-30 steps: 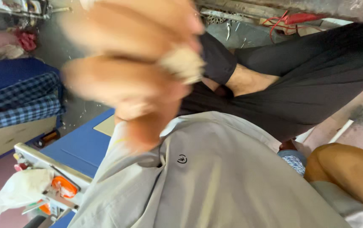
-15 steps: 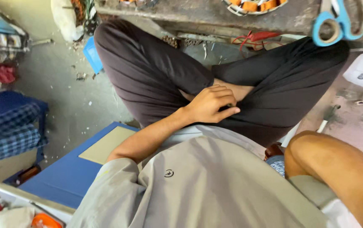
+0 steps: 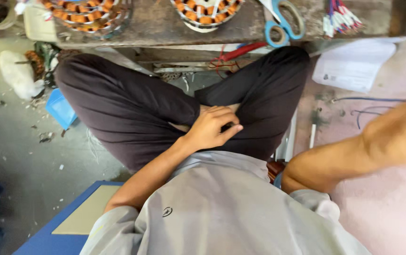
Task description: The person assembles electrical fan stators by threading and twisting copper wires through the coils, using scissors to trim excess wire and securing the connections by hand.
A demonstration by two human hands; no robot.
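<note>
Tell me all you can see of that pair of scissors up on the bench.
The scissors lie flat at the front edge of the worn wooden bench. Two light-blue plastic loop handles show, one larger than the other, the smaller at the very edge. The blades are pale metal and run up out of the picture, so their tips are hidden and I cannot tell how far they are open. No hand touches them.
</note>
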